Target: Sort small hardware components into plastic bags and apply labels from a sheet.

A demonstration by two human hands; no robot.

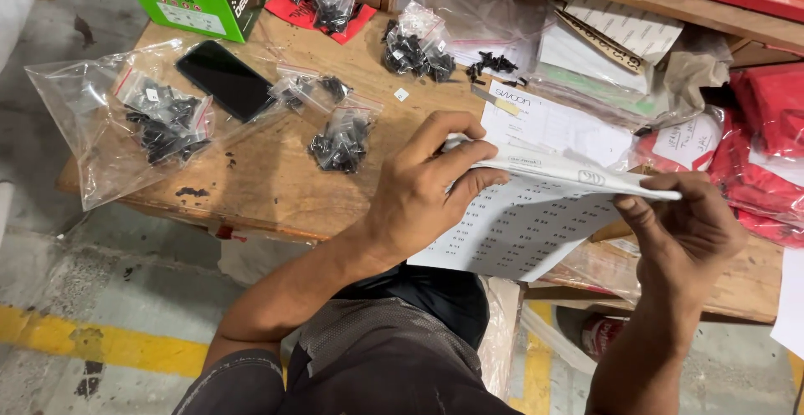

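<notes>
Printed paper sheets (536,214), pinched closed by left hand (423,193), right hand (682,231) apparently gripping far edge, above wooden table (276,172).

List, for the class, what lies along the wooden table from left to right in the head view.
Large clear bag of black parts → black phone → small bag of screws → left hand → printed sheets → right hand.

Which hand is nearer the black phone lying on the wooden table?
Left. The left hand grips the paper sheets just right of the black phone; the right hand holds the sheets' far edge, farther away.
</notes>
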